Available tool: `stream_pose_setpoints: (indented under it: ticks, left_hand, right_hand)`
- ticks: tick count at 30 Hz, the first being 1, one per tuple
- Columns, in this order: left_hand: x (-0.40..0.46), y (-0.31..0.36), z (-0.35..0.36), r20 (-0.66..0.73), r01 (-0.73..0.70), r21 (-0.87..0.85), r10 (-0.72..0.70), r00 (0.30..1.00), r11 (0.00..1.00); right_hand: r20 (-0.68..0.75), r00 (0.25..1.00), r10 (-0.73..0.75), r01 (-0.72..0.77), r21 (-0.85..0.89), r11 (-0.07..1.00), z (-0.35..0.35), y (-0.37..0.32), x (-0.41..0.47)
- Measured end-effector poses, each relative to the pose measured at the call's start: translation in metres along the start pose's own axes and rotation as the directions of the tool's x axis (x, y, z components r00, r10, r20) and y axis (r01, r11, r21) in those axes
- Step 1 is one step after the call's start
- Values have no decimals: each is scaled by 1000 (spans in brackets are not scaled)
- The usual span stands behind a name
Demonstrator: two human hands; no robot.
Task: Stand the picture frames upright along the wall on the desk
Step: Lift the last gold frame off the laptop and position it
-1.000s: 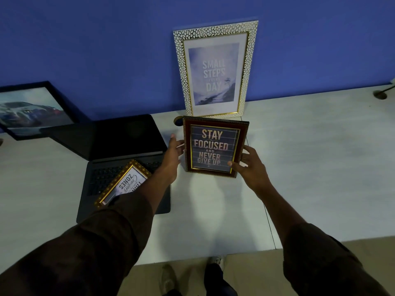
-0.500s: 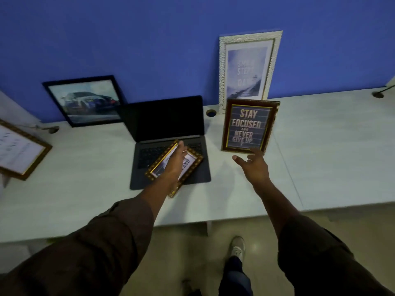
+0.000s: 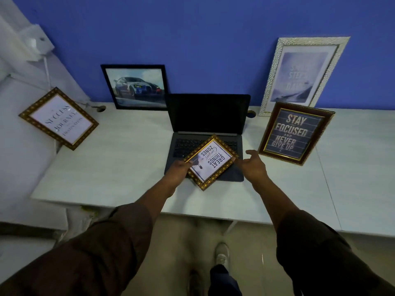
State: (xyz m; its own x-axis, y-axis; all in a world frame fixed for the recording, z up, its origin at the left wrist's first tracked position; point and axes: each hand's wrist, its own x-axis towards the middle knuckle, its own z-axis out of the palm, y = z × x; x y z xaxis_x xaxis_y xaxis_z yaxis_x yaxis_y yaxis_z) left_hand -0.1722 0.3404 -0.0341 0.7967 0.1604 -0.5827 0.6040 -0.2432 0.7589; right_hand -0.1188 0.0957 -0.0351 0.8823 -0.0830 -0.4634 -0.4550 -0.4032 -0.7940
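Observation:
A small gold-framed print reading "Great Things" (image 3: 210, 162) lies upside down on the laptop's keyboard. My left hand (image 3: 178, 168) grips its left corner. My right hand (image 3: 253, 164) hovers open just right of it, fingertips near its right corner. A dark red "Stay Focused" frame (image 3: 296, 133) stands upright on the desk (image 3: 119, 167), in front of a tall white frame (image 3: 303, 75) leaning on the blue wall. A black car picture (image 3: 135, 86) leans on the wall left of the laptop. A gold "Success" frame (image 3: 58, 118) rests tilted at the far left.
An open dark laptop (image 3: 208, 116) sits mid-desk by the wall. A cable hole (image 3: 251, 114) lies right of it. A white socket box and cable (image 3: 37, 42) hang on the left wall. My feet (image 3: 221, 256) show below the desk edge.
My hands let go of the "Stay Focused" frame, which now stands alone. My left hand took the small gold frame on the laptop; my right hand moved left toward it. My view stepped back.

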Motion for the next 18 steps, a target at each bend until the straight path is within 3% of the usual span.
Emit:
stream_pose_setpoints:
  ticks: [5, 8, 14, 18]
  left_hand:
    - [34, -4, 5, -13, 83, 1, -82, 997, 997]
    - [54, 2, 10, 1, 44, 43, -44, 999, 998]
    - [114, 14, 14, -114, 29, 401, 19, 993, 916]
    - [137, 19, 20, -97, 96, 434, -59, 994, 896]
  right_hand:
    - [-16, 991, 132, -131, 15, 991, 18, 11, 43]
    - [-6, 982, 187, -187, 22, 982, 24, 19, 64]
    - [104, 963, 248, -252, 31, 967, 39, 42, 95]
    - [174, 961, 213, -229, 77, 970, 54, 50, 102]
